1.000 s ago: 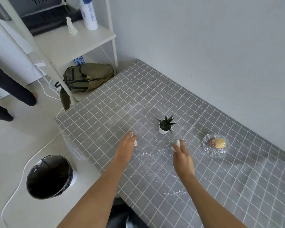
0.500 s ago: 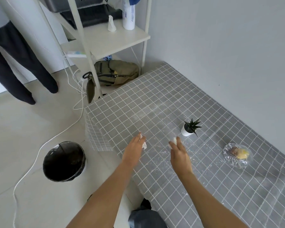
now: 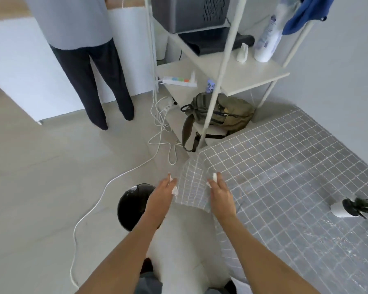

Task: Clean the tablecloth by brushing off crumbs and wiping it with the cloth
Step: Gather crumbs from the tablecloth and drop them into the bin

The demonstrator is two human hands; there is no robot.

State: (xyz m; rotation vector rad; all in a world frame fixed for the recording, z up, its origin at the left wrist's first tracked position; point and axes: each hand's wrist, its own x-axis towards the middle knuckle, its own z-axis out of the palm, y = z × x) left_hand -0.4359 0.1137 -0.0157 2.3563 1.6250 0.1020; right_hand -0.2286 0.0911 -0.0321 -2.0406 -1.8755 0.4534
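- Both hands are out past the corner of the tabletop, and each one has a small white wad pinched in its fingers. It looks like tissue or a bit of the cloth, honestly can't tell which.
- The left hand hangs right above the black bin on the floor, with its white scrap on the thumb side. My guess is it's there so whatever got picked up drops straight in.
- The right hand sits just beside the hanging corner of the grey checked tablecloth, with a white wad poking out at the fingertips. Can't tell if it actually touches the fabric.
- Scattered crumbs still show on the tablecloth to the right of the right hand, toward the little potted plant, so the brushing looks far from done.
- Beyond the hands there's a white shelf rack with an olive backpack under it, cables on the floor, and another person's legs further off.
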